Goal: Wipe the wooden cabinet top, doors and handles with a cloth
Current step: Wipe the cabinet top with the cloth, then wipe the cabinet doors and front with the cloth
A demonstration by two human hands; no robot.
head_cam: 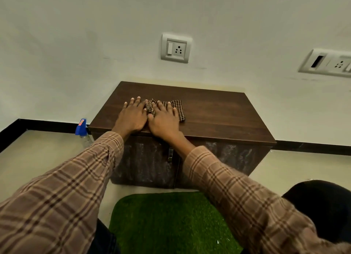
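A low wooden cabinet [218,118] stands on the floor against a white wall. On its dark brown top lies a checked cloth [177,109], partly bunched on its left side and flat on its right side. It sits on the left half of the top, a little nearer the front edge than the wall.

The right hand [164,118] lies flat on the cloth with its fingers [169,106] straight and spread, pressing the cloth down on the wood. The left hand [132,116] lies just beside it, flat on the bare wood, with its fingers also straight and spread; its edge touches the bunched part of the cloth. The two hands touch each other near the thumbs. Both arms are in brown checked sleeves [62,193].

On the front of the cabinet a metal handle [170,155] shows between the two doors. Left of the cabinet, a bottle with a blue spray head [81,127] stands on the floor. A green mat [171,223] lies in front of the cabinet. Two socket plates [175,48] are on the wall above.
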